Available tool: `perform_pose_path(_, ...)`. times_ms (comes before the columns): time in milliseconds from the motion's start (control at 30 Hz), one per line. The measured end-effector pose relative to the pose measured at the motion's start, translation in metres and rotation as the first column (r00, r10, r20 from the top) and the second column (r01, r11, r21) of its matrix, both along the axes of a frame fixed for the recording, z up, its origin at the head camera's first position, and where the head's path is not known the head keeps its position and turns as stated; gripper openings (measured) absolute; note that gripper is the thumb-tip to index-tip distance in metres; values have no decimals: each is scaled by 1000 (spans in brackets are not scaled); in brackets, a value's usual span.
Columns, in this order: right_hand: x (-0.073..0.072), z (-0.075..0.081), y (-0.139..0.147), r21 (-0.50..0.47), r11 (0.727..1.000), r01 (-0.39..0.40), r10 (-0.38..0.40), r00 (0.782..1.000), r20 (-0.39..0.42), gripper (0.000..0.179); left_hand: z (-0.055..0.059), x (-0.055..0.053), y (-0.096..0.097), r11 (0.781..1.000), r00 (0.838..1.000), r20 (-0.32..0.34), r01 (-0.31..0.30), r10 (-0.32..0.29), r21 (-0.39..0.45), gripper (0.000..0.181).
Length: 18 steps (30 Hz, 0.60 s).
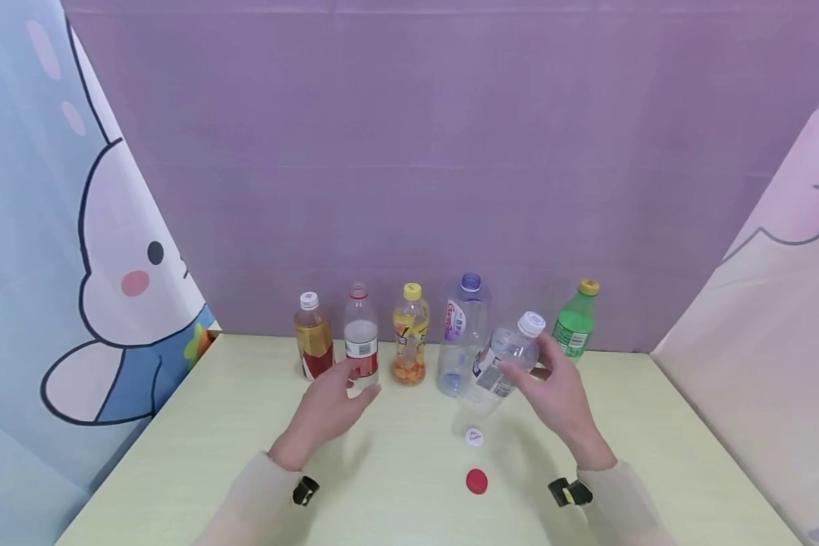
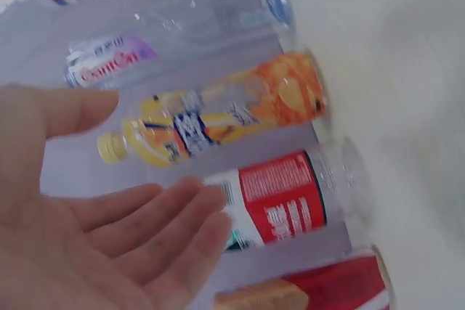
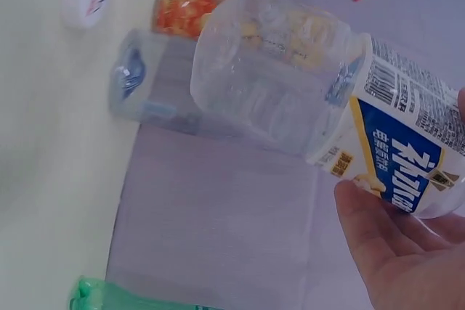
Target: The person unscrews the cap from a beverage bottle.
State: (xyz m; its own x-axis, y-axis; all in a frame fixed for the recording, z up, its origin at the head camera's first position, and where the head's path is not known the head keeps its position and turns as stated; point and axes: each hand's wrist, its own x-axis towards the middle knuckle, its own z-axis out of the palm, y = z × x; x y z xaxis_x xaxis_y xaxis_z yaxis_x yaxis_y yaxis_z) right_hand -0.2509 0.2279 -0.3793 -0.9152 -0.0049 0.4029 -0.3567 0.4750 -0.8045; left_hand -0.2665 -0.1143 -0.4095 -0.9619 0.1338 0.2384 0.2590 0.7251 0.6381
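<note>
My right hand (image 1: 561,394) grips a clear plastic bottle (image 1: 497,368) with a white cap, tilted and raised off the table. In the right wrist view the bottle's blue and white label (image 3: 407,157) shows, and it looks empty. My left hand (image 1: 331,409) has relaxed fingers and holds nothing. It is nearest the clear bottle with a red and white label (image 1: 362,337), which stands uncapped; whether the fingertips touch it I cannot tell. On the table in front lie a white cap (image 1: 474,437) and a red cap (image 1: 477,481).
At the back of the table (image 1: 396,470) stand a white-capped bottle with a red and gold label (image 1: 313,337), a yellow-capped bottle (image 1: 410,334), a tall clear bottle (image 1: 460,341) with a bluish neck and a green bottle (image 1: 575,322). A purple cloth (image 1: 423,152) hangs behind them.
</note>
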Motion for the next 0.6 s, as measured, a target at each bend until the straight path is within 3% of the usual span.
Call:
perform_pose_path(133,5,1,-2,-45,999,-14,13,999,-32,68,3,10,10,999,996,-90,-11,14,30,38)
perform_pose_path(233,7,1,-5,-81,996,-34,28,997,-72,64,4,17,17,998,985,-170,1,9,62,45)
perform_pose_path(400,10,3,-17,-151,985,-88,69,990,-126,59,2,28,30,992,956,-290,72,-40,102,72)
perform_pose_path(600,16,6,-33,-203,974,-102,86,992,-89,57,2,36,45,993,914,-396,110,-87,35,84)
